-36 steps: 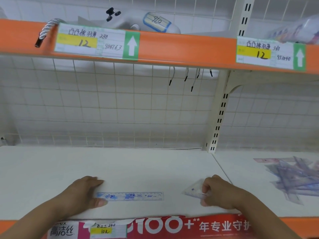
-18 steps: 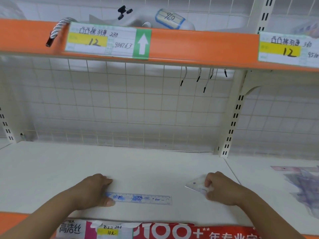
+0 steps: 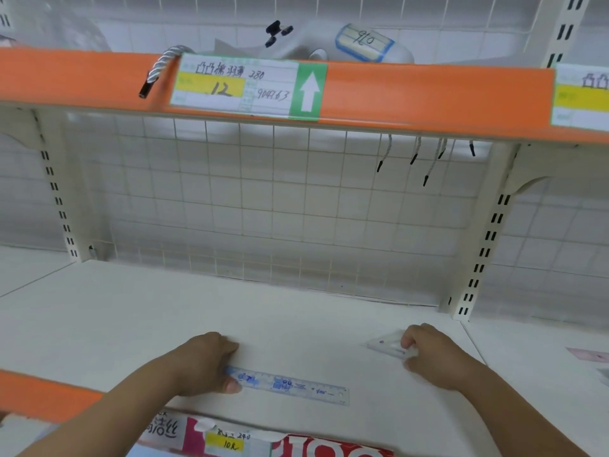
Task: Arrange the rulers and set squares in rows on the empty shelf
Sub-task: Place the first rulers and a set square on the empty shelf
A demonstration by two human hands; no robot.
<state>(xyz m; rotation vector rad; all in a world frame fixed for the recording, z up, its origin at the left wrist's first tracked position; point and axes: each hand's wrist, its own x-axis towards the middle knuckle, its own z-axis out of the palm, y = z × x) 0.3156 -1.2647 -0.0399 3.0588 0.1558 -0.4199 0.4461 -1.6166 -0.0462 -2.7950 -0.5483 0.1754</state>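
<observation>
— Closest to the body?
— A red sign strip (image 3: 296, 446) along the front edge, just below both wrists. Cut off at the bottom, so hard to read.

— And the left hand (image 3: 204, 364)?
— Curled narrow, pressing down on the near end of a clear blue ruler (image 3: 286, 387). Thumb on the ruler's front side, fingers bent over the top. Looks like a hold, not a lift.

— Where does the ruler lie?
— Flat on the white shelf (image 3: 296, 324), stretching away from the left hand toward the right one, but stopping well short of it.

— The right hand (image 3: 438, 354)?
— Closed around a small clear set square (image 3: 385, 346). Pointed tip sticking out past the fingers, toward the left hand. Cannot tell if touching the shelf or just above it.

— Which step, then?
— Probably the very start of the first row. Only one ruler down, lots of bare shelf beyond both hands.

— Next move?
— Likely nudging the ruler straight with the front edge, then laying the set square flat beside it. Needs a gentle touch: thin, slippery plastic, easy to slide crooked.

— Anything hard to see?
— Far right of the right hand, just a pink scrap (image 3: 590, 354) at the picture's edge, maybe part of the pile, cut off. Rest of the set square hidden under the fingers. Further back, wire grid wall (image 3: 263, 199), all blurry. Up top, an orange shelf edge (image 3: 428, 97) with a price tag (image 3: 237, 85), writing smeared.
</observation>
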